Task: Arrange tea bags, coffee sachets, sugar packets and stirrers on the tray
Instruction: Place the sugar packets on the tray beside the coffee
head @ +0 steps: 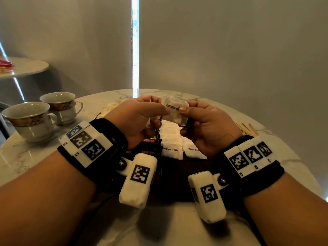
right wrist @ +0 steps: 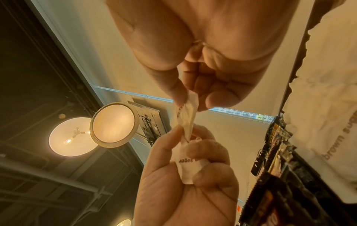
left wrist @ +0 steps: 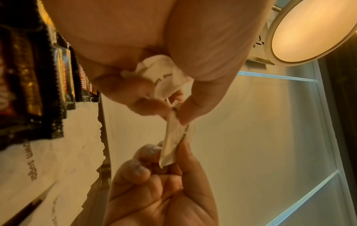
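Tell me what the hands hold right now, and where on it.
Right hand pinches one end of a brown sugar packet; left hand pinches its other end and clutches a second packet in its curled fingers.

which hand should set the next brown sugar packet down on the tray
Probably the right hand: its grip pinches one brown sugar packet directly above the sugar row on the tray. The left hand holds spare packets over the coffee sachets.

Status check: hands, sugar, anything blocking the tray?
Left hand and right hand both pinch white paper brown-sugar packets, raised above the dark tray. Nothing blocking.
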Available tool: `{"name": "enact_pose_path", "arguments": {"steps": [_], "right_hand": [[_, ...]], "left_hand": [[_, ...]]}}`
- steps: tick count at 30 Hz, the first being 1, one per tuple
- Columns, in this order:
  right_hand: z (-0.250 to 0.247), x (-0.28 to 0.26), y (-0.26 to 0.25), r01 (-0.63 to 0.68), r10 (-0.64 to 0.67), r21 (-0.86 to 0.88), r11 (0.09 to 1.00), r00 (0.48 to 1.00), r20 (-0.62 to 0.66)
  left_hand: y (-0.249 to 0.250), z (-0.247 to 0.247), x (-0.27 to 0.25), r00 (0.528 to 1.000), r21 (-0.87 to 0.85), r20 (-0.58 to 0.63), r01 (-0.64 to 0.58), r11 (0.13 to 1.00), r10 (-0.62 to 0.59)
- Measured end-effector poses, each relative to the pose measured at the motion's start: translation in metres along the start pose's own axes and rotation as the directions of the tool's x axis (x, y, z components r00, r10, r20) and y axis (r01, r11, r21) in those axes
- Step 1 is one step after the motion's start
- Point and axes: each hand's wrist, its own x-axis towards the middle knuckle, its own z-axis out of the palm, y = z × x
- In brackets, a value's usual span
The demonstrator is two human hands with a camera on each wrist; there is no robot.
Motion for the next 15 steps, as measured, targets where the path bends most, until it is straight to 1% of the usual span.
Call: {"name": "enact_pose_path", "arguments": {"steps": [5, 8, 11, 15], "right_hand": [[-0.0005, -0.0019, 0.0013, 0.023, -0.021, -0.060, 0.998, 0.999, 0.028], [0.0002, -0.0025, 0.0010, 0.038, -0.036, -0.080, 0.996, 0.999, 0.027], [0.0000, -0.0016, 0.0000, 0.040, -0.040, -0.085, 0.996, 0.999, 0.002], [-0.0037, -0.0014, -0.0030, 0.022, -0.022, -0.121, 0.992, 1.000, 0.003]], "left_hand": [[0.0003, 0.0007, 0.0001, 0.997, 0.046, -0.063, -0.031, 0.998, 0.034], [0.0001, 0.0010, 0.0010, 0.994, 0.088, -0.101, -0.023, 0.996, 0.032], [0.0002, -0.0001, 0.0020, 0.994, 0.085, -0.107, -0.021, 0.996, 0.031], [-0.0008, -0.0029, 0.0035, 0.995, 0.085, -0.095, -0.005, 0.996, 0.013]]}}
